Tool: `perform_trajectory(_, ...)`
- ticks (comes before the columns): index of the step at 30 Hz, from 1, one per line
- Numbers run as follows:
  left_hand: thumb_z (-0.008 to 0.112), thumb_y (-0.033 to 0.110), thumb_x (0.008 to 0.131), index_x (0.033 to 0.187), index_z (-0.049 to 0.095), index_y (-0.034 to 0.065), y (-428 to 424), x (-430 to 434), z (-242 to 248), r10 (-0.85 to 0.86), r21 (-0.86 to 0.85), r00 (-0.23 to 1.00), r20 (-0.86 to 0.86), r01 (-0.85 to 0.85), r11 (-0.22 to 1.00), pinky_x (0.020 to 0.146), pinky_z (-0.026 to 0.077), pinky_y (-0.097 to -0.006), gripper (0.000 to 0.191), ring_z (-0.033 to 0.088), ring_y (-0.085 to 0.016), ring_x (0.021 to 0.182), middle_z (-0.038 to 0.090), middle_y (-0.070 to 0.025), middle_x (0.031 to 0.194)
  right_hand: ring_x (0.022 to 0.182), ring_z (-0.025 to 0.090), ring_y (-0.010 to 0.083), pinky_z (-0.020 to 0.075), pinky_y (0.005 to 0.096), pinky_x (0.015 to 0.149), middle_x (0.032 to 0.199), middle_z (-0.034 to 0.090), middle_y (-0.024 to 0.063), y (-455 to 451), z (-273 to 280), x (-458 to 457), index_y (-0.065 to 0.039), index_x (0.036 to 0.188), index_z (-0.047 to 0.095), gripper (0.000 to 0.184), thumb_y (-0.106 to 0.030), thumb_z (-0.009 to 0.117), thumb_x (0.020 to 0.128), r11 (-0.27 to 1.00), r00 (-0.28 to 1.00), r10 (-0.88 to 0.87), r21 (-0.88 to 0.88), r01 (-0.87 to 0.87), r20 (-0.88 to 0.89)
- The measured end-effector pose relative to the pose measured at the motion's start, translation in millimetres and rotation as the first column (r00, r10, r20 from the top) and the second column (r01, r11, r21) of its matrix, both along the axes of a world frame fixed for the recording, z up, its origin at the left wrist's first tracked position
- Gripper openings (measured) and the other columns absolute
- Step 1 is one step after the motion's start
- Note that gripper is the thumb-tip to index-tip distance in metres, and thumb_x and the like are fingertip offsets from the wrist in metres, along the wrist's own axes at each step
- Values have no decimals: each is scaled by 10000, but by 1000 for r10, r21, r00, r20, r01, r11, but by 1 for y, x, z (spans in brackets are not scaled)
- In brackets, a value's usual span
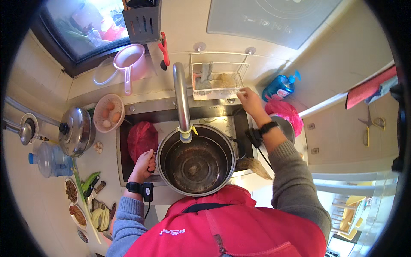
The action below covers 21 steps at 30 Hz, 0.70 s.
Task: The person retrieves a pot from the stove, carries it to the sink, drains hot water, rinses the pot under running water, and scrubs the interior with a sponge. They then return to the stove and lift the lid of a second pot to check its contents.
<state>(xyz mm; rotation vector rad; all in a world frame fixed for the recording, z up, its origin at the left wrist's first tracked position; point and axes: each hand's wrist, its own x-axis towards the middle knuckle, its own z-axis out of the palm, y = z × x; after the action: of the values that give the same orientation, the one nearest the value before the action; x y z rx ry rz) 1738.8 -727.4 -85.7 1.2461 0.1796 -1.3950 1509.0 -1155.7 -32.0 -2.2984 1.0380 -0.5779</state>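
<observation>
A large metal pot [197, 160] with a dark, brown-stained inside is tilted over the sink [121, 151], under the curved faucet [181, 96]. My left hand [146, 164] is closed around the pot's left side handle. A red plastic bag [143, 139] lies in the sink just beyond that hand. My right hand [249, 100] is raised at the right front corner of a white wire rack [221, 95], its fingers bent. Whether it holds anything cannot be made out. Inside the rack are a grey cloth [203, 82] and a tan scrubber [226, 81].
A blue soap bottle [278, 88] and a pink bag [282, 112] stand right of the rack. Left of the sink are a colander [108, 117] of eggs, a lidded pot [75, 131], knives [93, 191] and bananas [100, 217]. A pink dipper [130, 62] sits by the window.
</observation>
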Motion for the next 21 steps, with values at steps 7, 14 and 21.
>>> perform_trajectory(7,507,259,935,776,447,137,0,-3,4,26,26,999,41,-27,999,346,209,-197,209,275,-44,398,322,74,533,904,624,340,502,431,782,977,637,205,-48,-32,111,-63,1002,644,363,-365,537,831,987,811,-41,-149,-57,-583)
perform_trajectory(14,506,230,933,735,424,165,1,-5,4,16,30,999,47,-18,999,324,202,-208,224,274,-46,379,320,77,520,780,629,343,506,419,719,822,640,194,-50,-7,100,-20,796,644,173,-145,642,676,959,985,5,-277,-54,-173)
perform_trajectory(21,513,251,932,745,399,160,9,-15,2,25,-53,999,24,-24,998,326,201,-204,237,261,-38,383,296,77,521,728,597,212,485,322,663,779,588,100,97,49,-4,-31,864,595,180,-46,623,687,857,857,515,-17,-514,14)
